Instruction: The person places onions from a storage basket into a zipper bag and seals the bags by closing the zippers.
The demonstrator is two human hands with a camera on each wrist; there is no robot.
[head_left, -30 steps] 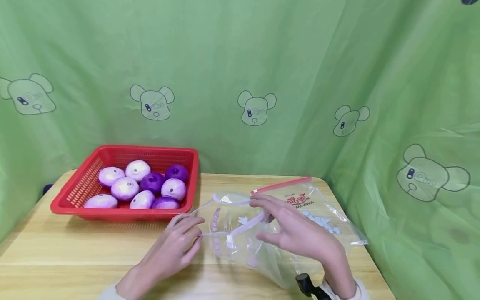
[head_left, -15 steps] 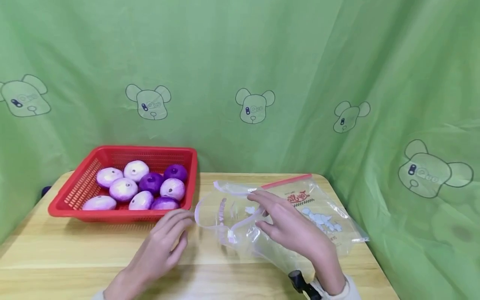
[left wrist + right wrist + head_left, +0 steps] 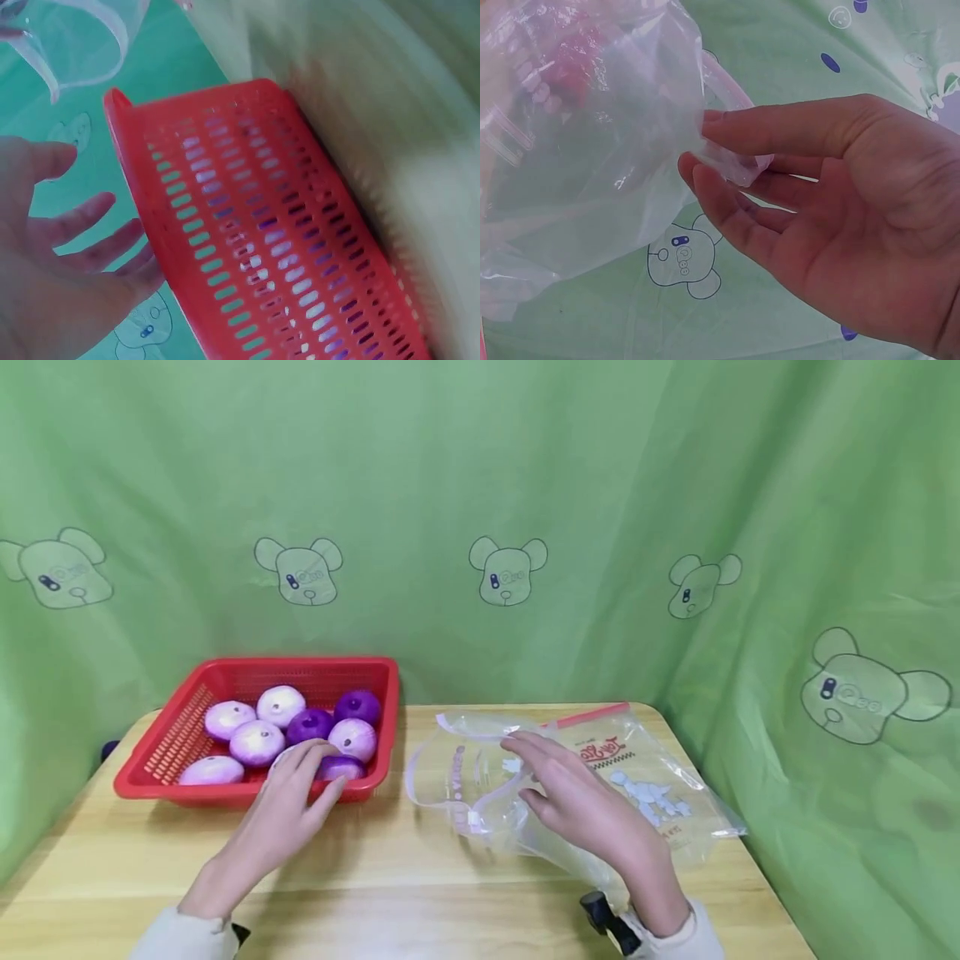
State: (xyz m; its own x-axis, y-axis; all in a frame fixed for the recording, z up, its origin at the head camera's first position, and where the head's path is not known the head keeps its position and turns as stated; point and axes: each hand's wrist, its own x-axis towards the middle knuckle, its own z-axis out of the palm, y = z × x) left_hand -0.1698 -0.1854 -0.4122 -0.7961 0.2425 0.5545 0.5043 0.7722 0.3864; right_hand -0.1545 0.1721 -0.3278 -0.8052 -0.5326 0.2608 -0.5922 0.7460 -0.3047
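A red plastic basket at the left holds several purple onions, some pale and some dark. My left hand is over the basket's front rim, its fingers spread and relaxed beside the nearest onions, one of which it partly covers. In the left wrist view the same hand lies along the rim with an empty palm. My right hand holds the edge of a clear zip bag, whose mouth gapes toward the basket. The right wrist view shows the thumb and fingers of that hand around the bag's film.
A second clear zip bag with a red zip strip and printed pattern lies flat at the right, partly behind my right hand. The wooden table ends at a green curtain behind and at the right.
My left hand has let go of the zip bag's mouth and moved left to the basket's front rim. My right hand stays at the bag, whose mouth still gapes.
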